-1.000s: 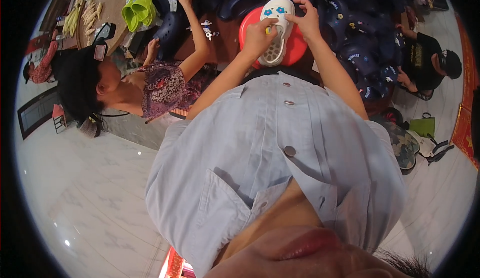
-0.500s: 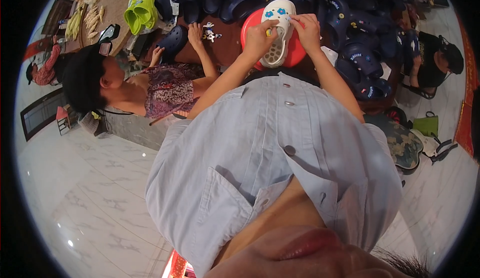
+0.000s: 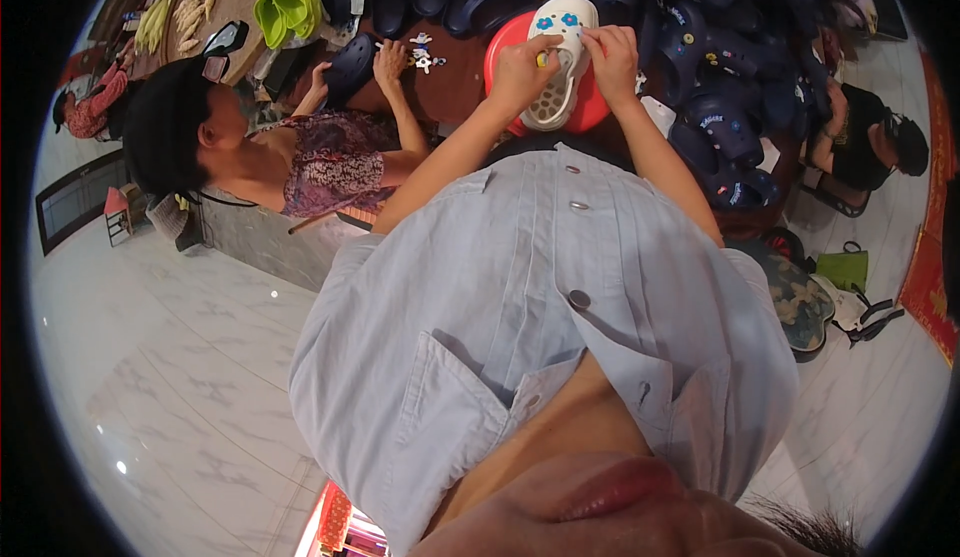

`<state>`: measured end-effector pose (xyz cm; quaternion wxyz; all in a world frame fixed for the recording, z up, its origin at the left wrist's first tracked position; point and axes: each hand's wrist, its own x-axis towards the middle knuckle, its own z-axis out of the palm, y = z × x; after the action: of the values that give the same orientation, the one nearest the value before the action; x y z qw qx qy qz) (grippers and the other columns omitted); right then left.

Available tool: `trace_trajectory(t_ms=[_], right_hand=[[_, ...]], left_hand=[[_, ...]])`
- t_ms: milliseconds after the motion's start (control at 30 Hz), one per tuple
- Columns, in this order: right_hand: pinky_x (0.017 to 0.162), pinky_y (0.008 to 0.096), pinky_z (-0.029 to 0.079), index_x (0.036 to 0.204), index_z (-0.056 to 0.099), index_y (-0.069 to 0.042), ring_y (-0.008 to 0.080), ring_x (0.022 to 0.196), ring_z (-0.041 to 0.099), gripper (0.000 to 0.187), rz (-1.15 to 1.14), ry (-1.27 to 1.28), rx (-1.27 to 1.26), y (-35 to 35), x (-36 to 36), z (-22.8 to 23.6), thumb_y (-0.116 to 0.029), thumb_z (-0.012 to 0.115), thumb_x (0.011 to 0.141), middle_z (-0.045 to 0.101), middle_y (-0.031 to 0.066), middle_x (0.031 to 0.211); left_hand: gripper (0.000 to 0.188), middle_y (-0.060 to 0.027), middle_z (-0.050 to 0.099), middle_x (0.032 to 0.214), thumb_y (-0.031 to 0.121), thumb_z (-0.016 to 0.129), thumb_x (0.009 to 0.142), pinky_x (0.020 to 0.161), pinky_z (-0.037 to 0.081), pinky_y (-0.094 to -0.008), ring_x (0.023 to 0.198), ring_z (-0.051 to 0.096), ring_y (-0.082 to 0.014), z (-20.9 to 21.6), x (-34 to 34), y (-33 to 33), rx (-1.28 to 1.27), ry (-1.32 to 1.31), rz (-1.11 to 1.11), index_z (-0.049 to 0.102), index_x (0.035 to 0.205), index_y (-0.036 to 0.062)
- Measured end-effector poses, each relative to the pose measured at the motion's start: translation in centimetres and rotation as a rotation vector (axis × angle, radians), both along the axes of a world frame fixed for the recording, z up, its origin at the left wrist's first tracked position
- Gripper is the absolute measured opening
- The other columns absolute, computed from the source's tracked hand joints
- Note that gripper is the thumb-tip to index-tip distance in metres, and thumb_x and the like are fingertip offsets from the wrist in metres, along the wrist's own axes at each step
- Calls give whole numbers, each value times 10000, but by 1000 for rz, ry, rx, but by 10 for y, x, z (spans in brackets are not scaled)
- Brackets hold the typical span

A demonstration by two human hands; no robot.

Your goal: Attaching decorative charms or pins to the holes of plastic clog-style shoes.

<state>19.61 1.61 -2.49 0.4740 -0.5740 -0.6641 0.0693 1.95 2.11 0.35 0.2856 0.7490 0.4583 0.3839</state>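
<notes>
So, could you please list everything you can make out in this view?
White clog: one, white, top centre
Flower charms: two, blue, on the white clog
Red disc: one, red, under the white clog
Navy clogs: many, navy, mostly heaped along the top
Green clogs: two, lime green, upper left
Loose charms: several, mostly white, left of the red disc
Table: one, brown, under the navy clogs
Corn-like pieces: too small to count, pale yellow, upper left
Bag: one, green, right
Other people: three, varied clothing, two left, one right
Floor: one, white, both sides
Shirt: one, light blue, centre
Left hand: one, bare, gripping the white clog
Right hand: one, bare, fingertips at its right edge
</notes>
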Motion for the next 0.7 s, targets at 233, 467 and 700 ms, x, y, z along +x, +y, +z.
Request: trace_trajectory(t_ms=[233,467,700], right_hand=[[779,369,412,881,712,-83,249,878,542,119,26,-145,9,1,3,7,-143,681,784,641,51,849],[775,368,414,910,702,-90,232,899,550,166,107,-293,79,4,13,13,-105,673,747,638,28,874],[778,361,425,904,692,-82,226,911,560,173,150,-421,87,10,13,16,-94,612,751,632,27,856]], left_hand=[[238,-178,688,858,124,636,804,655,528,-332,713,686,-273,-2,0,1,-10,15,10,709,1021,60],[237,-181,682,846,128,639,800,642,525,-336,690,681,-273,1,1,1,8,13,13,713,1018,72],[238,-176,683,843,131,641,801,661,528,-350,712,681,-282,6,0,1,-53,47,3,713,1023,83]])
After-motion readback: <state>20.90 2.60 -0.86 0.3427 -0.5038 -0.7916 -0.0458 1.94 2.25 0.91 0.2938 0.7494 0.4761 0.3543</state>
